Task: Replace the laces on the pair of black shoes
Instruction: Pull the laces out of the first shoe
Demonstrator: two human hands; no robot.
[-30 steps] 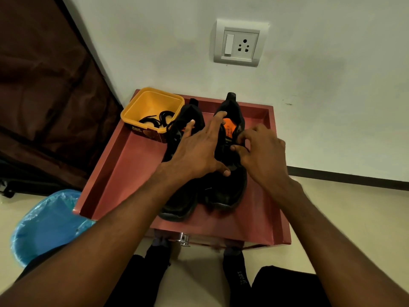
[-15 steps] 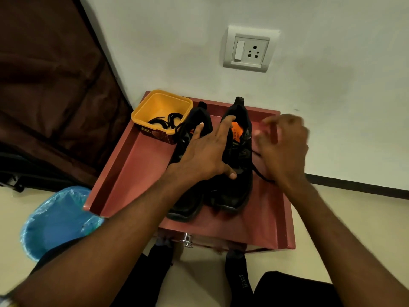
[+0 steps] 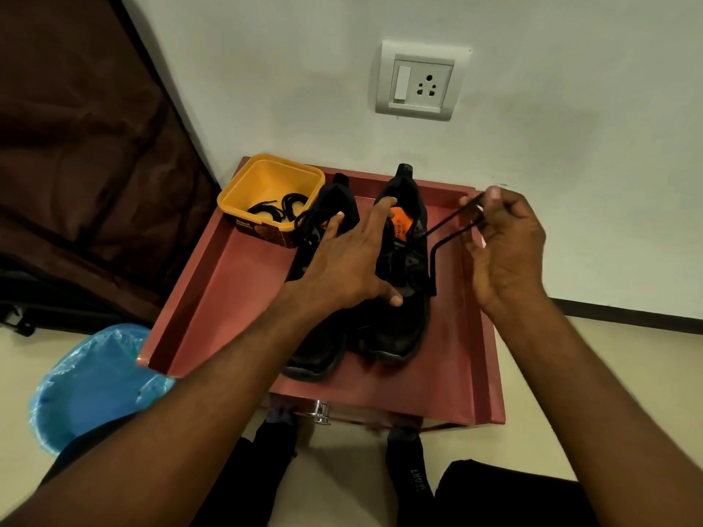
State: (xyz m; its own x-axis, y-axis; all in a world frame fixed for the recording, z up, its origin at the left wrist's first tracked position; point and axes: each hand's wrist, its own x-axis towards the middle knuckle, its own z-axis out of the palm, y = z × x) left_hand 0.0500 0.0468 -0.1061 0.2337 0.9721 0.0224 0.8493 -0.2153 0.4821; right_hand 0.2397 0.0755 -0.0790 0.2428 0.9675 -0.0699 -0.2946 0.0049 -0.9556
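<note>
White wall backs a red tray [image 3: 228,298]; left hand [image 3: 342,256] lies flat, steadying the shoes [image 3: 395,298]. Right hand [image 3: 506,241] at 2 o'clock pinches the lace [image 3: 441,243]: limp, light, best gripped near its tip

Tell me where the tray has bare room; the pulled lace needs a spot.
Bare tray floor lies between the left wall, the yellow tub and the shoes. A strip runs between the shoes and the right wall. The front edge is free too. The back is crowded: tub, shoes, both hands.
</note>
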